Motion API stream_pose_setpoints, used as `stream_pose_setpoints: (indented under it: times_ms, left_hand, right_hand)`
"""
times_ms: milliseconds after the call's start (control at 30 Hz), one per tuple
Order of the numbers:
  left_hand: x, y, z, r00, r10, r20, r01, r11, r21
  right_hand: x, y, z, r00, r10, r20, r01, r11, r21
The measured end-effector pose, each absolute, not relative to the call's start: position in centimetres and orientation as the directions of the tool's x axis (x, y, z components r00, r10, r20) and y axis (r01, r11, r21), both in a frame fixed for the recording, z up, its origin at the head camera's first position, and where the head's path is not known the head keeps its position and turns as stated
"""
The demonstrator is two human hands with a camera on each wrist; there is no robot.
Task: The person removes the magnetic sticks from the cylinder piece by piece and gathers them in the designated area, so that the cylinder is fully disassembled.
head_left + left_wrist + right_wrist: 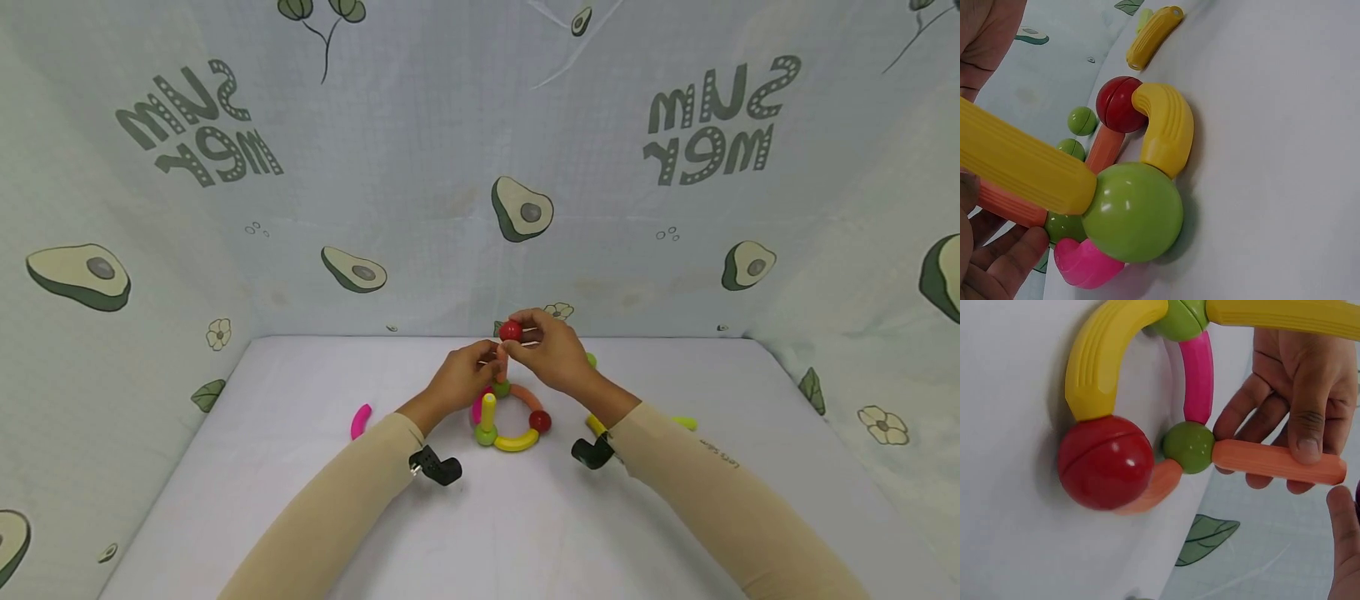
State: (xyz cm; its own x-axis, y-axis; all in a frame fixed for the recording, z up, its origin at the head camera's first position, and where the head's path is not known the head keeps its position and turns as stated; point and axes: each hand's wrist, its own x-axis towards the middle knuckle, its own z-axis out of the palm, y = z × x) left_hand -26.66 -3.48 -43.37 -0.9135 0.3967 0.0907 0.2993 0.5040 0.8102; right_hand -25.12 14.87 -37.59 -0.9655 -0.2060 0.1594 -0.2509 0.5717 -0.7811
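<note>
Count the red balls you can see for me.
2. One red ball is held in the right hand; the other red ball sits in the ring between the curved orange stick and curved yellow stick. More may be hidden.

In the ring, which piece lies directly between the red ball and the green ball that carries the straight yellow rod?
A curved yellow rod lies there, its ends touching the red ball and the green ball; the left wrist view shows this.

The multicoloured plastic ring has a smooth, glossy red plastic ball at three o'clock and a ridged, low-sheen, curved yellow plastic bar at six. Beyond twelve, the white avocado-printed cloth looks matt.
</note>
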Motion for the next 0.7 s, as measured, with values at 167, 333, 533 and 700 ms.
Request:
stream_pose_setpoints:
  times_ms: [167, 333, 533, 700]
  left_hand:
    - [-26.6, -3.5, -43.4, -0.914, 0.396, 0.083, 0.291, 0.498, 0.817]
    - [-26.5, -3.5, -43.4, -0.916, 0.393, 0.077, 0.282, 0.497, 0.821]
    - [-26.5, -3.5, -43.5, -0.916, 0.392, 0.081, 0.29, 0.51, 0.81]
    - [-26.6, -3.4, -43.4, -0.92, 0.383, 0.082, 0.291, 0.53, 0.796]
  right_hand:
    - [-25.2, 15.7, -37.1, -0.966, -0.21, 0.152, -0.248, 0.574, -0.78]
    - [-25.5, 17.5, -37.2, -0.968, -0.201, 0.15, -0.242, 0.589, -0.771]
    - [-25.7, 19.7, -37.7, -0.981, -0.158, 0.116, -0.191, 0.639, -0.745]
    - [-25.6, 21.3, -38.3, -0.989, -0.117, 0.095, -0.149, 0.687, -0.711]
